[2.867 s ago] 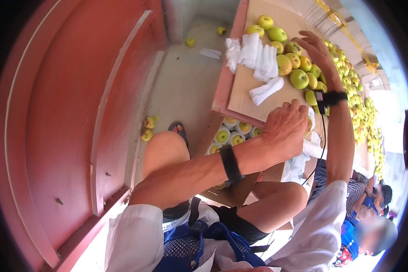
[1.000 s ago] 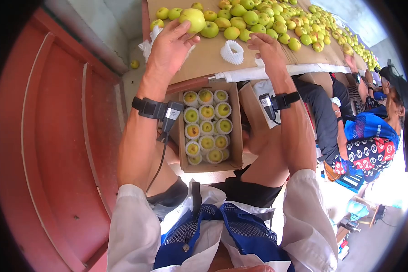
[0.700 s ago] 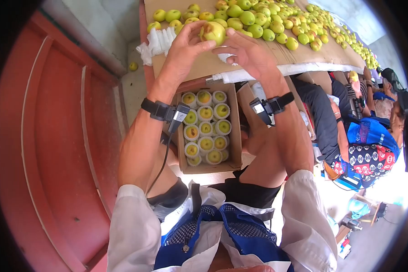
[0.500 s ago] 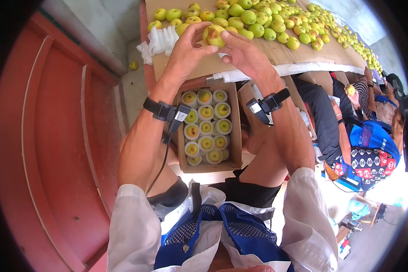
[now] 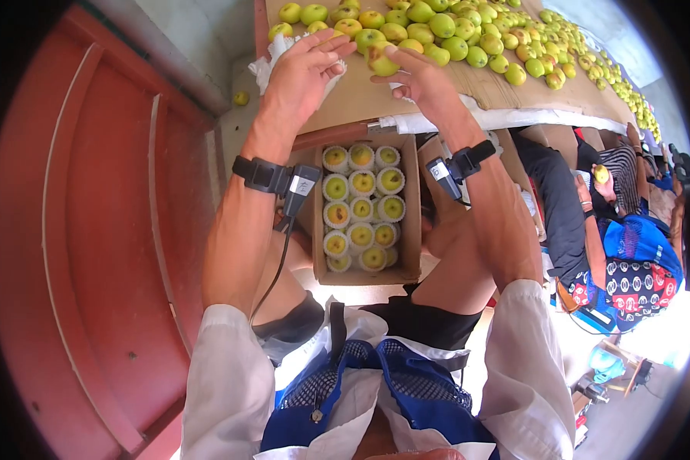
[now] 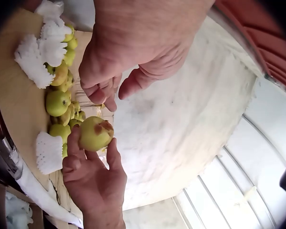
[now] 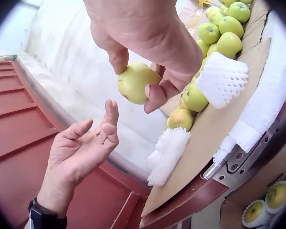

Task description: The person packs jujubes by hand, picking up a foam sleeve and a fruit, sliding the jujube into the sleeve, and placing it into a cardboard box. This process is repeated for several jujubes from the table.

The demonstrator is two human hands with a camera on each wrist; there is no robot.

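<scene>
A yellow-green apple with a brown blemish is held up over the table's near side. My right hand pinches it between thumb and fingers; the right wrist view shows the grip on the apple closely. To its left, my left hand is apart from the fruit, palm turned toward it, fingers loosely extended. The brown patch on the apple shows in the left wrist view. White foam net sleeves lie beside the left hand, and a single foam sleeve sits under the right.
Many loose apples spread along the cardboard-covered table. Below its edge, a carton holds rows of apples in foam sleeves. A red door stands at left; other people sit at right.
The apple went from my left hand into both hands, and now only the right holds it. My left hand has let go and drawn away leftward. The head view has turned since the oldest frame.
</scene>
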